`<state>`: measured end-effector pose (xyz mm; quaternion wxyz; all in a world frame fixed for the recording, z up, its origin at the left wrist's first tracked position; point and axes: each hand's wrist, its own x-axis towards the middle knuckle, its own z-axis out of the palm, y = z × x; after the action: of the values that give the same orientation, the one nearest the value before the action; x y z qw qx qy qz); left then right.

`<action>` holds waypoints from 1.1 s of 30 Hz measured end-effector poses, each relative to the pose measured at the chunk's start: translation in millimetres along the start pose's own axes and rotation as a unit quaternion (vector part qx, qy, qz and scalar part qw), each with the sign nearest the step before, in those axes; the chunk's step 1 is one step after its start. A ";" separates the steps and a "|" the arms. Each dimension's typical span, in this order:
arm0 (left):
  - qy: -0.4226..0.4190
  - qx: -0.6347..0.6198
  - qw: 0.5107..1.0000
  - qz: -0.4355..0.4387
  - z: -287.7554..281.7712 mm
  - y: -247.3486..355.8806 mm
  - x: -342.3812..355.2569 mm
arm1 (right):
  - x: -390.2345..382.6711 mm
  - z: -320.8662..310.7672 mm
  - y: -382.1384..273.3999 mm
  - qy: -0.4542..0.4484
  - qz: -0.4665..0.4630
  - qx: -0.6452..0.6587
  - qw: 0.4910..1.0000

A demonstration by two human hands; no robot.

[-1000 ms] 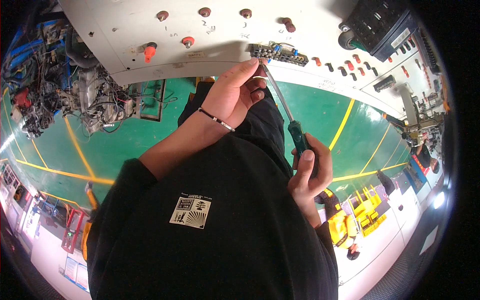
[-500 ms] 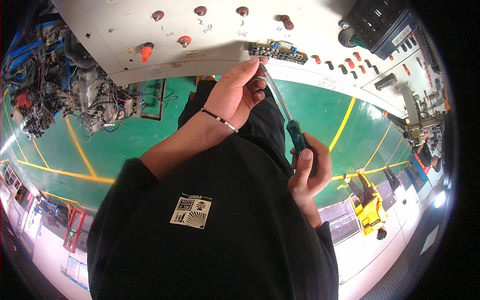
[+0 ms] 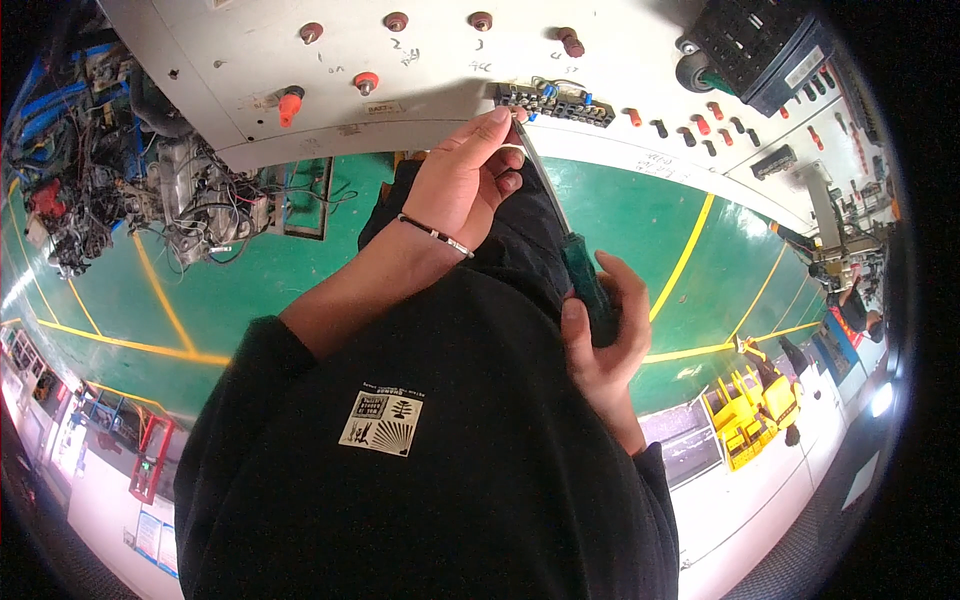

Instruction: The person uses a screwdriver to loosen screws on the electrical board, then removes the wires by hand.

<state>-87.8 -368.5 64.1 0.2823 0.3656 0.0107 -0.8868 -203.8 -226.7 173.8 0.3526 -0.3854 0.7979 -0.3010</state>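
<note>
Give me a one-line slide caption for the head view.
Right hand grips a green-handled screwdriver aimed at a terminal block on a white panel, left hand steadying the shaft.

My left hand (image 3: pixel 465 180) is raised ahead of me, fingers pinched together at the tips, the bare forearm running back to a pushed-up black sleeve. My right hand (image 3: pixel 600 335) sits lower and closer, fingers curled tight in a grip, thumb up.

The screwdriver (image 3: pixel 580 270) slants from the right hand (image 3: pixel 600 340) up to, apparently, the terminal strip (image 3: pixel 555 102).
</note>
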 end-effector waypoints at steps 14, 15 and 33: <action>0.000 0.060 0.997 0.041 -1.1 -4.4 2.7 | 1.3 -6.8 -3.7 -0.063 0.199 0.244 0.947; 0.000 0.061 0.997 0.042 -1.3 -4.8 2.9 | 1.4 -6.9 -3.6 -0.058 0.214 0.274 0.936; -0.008 0.056 0.998 0.033 -0.8 -5.5 2.3 | 1.4 -8.6 4.2 -0.095 0.187 0.248 0.946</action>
<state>-91.4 -364.8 61.0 0.2910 0.3734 -0.0535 -0.8792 -213.0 -223.8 175.1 0.5609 -0.1562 0.7189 -0.3797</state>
